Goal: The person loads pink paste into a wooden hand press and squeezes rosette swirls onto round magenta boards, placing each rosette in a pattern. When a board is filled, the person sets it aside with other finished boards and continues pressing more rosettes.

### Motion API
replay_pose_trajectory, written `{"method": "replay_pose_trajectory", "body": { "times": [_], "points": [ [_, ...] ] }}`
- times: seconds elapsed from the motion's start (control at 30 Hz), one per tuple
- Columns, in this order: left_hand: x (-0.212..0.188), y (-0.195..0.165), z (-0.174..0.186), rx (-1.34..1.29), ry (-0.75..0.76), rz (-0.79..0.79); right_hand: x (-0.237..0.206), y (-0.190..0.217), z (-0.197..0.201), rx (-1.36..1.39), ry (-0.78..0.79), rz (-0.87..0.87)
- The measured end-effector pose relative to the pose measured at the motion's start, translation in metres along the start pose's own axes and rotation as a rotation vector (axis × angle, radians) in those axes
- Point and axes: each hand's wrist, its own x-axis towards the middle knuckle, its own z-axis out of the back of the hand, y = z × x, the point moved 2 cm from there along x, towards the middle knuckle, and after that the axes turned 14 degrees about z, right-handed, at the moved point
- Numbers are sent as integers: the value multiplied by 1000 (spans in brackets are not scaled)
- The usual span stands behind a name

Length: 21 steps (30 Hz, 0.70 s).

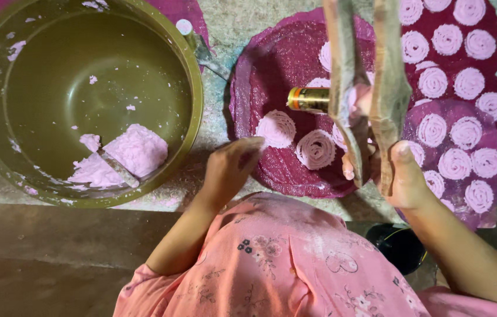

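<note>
Dough spirals (315, 149) line up pink on the round purple mat (278, 64) below us, and we have the wooden press (366, 88) raised over them, its brass barrel (308, 99) pointing left above the mat. Our right hand (404, 179) is wrapped tight around the press handles, thumb up against the wood. Our left hand (231, 167) hovers loosely curled at the mat's near edge, holding nothing, just beside the nearest spiral. To our left sits the big olive bowl (2, 70) with a lump of pink dough (134, 152) and a spatula (118, 167) resting in it. More finished coils fill the mats (483, 70) on the right. For a clean coil here, we judge it wants steady, even pressure on the handles and a slow circling of the barrel over bare mat, well clear of neighbouring spirals.
</note>
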Motion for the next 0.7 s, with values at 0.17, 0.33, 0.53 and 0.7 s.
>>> {"method": "replay_pose_trajectory", "body": {
  "times": [0.17, 0.33, 0.53, 0.7],
  "points": [
    [6, -3, -29, 35, 144, 51, -24, -16, 7, -2, -100, 95],
    [14, 3, -65, -33, 165, -87, -52, -41, 15, 111, -168, 168],
    [51, 2, -59, -44, 64, -291, -82, -59, 36, 326, -270, 251],
    [58, 44, 90, -226, -414, 104, -99, -53, 56, 82, -349, 368]
  ]
}}
